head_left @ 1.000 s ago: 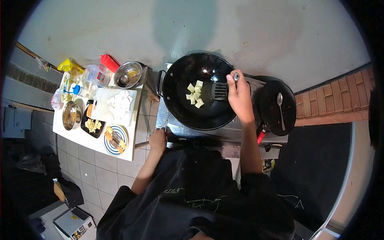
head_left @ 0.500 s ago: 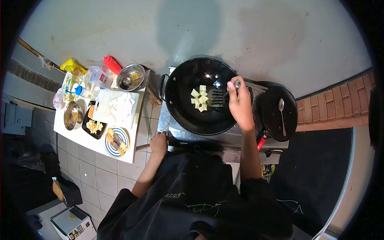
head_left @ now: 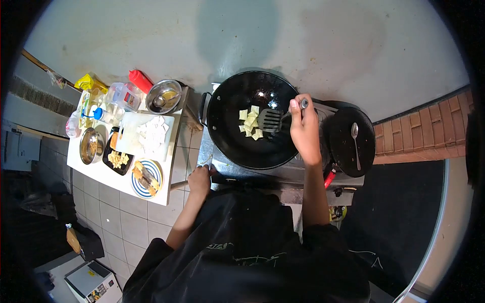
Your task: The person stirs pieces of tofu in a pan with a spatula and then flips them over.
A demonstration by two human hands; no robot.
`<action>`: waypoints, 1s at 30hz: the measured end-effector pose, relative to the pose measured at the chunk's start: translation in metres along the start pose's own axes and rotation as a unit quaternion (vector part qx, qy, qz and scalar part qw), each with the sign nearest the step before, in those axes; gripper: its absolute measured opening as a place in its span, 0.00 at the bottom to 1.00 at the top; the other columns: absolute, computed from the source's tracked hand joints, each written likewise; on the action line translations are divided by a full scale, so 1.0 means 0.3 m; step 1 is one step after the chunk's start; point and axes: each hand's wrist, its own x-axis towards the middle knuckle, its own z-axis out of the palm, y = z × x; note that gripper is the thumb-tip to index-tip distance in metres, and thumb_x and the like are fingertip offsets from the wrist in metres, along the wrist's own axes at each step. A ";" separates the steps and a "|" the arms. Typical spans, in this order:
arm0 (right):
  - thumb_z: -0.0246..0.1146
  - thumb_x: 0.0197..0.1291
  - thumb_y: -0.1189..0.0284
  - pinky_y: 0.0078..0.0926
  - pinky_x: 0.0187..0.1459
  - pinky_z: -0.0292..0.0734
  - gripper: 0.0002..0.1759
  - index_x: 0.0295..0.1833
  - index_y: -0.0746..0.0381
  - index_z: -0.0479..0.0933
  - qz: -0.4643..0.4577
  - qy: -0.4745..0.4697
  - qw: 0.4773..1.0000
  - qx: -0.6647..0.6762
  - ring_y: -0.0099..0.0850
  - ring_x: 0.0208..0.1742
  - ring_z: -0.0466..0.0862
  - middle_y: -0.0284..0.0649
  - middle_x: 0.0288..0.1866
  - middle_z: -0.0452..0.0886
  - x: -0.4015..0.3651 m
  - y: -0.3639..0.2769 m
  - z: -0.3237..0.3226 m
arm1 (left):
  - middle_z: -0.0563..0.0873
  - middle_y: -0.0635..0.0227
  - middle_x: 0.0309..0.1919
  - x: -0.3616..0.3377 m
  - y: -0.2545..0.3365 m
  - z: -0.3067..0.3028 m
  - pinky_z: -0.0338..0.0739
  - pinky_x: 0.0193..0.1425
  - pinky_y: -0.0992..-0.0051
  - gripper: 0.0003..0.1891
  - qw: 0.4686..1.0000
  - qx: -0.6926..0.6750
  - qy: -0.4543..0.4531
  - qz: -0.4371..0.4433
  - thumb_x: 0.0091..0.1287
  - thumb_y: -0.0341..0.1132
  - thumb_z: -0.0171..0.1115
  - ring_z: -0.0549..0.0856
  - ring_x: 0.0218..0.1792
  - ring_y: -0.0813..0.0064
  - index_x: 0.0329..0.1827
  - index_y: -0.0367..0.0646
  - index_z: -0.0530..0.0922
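Grey wall behind stove [head_left: 252,174]; black wok [head_left: 252,151] sits on it, center-far. R hand [head_left: 303,126] is fist-wrapped round the spatula [head_left: 270,120] handle, blade touching pale cubes [head_left: 251,122] mid-wok. L hand [head_left: 199,179] rests on stove's near-left edge, grip unclear. White table [head_left: 116,179] w/ cutting board [head_left: 151,134] at left.

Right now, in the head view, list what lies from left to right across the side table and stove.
Steel bowl → cutting board → pale cubes → spatula → right hand → black lid.
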 end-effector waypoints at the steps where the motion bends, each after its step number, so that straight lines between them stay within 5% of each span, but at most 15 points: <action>1: 0.54 0.76 0.69 0.39 0.37 0.71 0.10 0.44 0.65 0.68 -0.001 0.008 1.000 -0.009 0.46 0.29 0.71 0.49 0.28 0.71 0.001 0.002 0.000 | 0.88 0.57 0.34 0.000 -0.002 0.007 0.83 0.39 0.56 0.15 1.000 -0.004 0.008 0.003 0.69 0.47 0.61 0.89 0.37 0.54 0.38 0.43 0.83; 12: 0.53 0.76 0.69 0.34 0.34 0.70 0.11 0.42 0.66 0.68 0.003 -0.001 1.000 -0.029 0.37 0.27 0.69 0.44 0.27 0.69 0.004 -0.011 0.005 | 0.88 0.56 0.34 0.002 -0.009 0.019 0.83 0.38 0.56 0.17 1.000 -0.003 0.018 0.003 0.69 0.49 0.62 0.89 0.37 0.54 0.36 0.43 0.83; 30: 0.53 0.76 0.68 0.35 0.36 0.70 0.11 0.43 0.66 0.68 -0.017 0.040 0.999 0.001 0.39 0.28 0.70 0.48 0.28 0.71 -0.013 0.038 0.013 | 0.88 0.57 0.34 0.002 -0.016 0.031 0.83 0.38 0.55 0.18 1.000 -0.007 0.011 0.003 0.70 0.50 0.60 0.89 0.38 0.54 0.37 0.43 0.83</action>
